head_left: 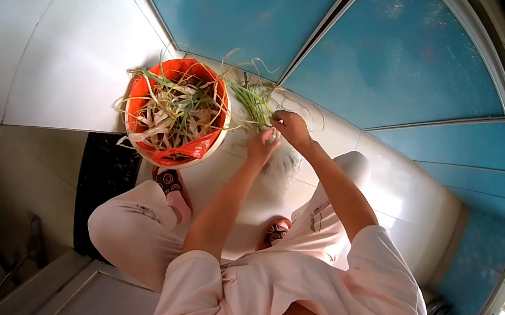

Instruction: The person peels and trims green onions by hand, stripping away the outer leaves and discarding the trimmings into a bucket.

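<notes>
Looks like a home kitchen: blue cabinet doors at 2 o'clock, tiled floor at 4, red-lined bin of vegetable trimmings at 10, patterned slipper at 6.

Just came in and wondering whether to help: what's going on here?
A person's left hand and right hand are together at the near end of some green stalks; exactly what each pinches is hard to tell. What looks like a clear plastic bag is by the hands. To the left stands a red-lined bin, heaped with dry and green leaves.
</notes>
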A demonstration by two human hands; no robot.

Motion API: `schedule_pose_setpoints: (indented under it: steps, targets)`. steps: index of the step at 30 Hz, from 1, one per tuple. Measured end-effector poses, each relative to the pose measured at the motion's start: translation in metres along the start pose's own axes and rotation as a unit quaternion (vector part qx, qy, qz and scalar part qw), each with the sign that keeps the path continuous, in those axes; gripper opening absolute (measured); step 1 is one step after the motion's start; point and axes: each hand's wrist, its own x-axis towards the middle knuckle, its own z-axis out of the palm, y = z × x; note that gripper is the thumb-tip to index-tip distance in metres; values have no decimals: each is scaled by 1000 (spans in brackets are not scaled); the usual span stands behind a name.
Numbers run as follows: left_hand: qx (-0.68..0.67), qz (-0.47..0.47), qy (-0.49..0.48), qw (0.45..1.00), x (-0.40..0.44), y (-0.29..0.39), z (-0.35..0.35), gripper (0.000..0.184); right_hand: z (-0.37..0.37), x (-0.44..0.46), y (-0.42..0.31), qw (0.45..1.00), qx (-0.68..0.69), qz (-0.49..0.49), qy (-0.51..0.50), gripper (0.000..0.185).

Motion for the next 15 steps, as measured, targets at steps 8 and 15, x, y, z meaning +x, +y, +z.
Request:
schedule_pose_setpoints:
  steps: [8, 15]
  targets:
    - [207, -18, 3, 978, -52, -20, 28, 35, -28, 11, -28, 1000, -13, -13, 18, 16]
    - [241, -51, 167, 955, -54, -17, 17, 22, -5, 15, 5, 998, -32, -38, -27, 15]
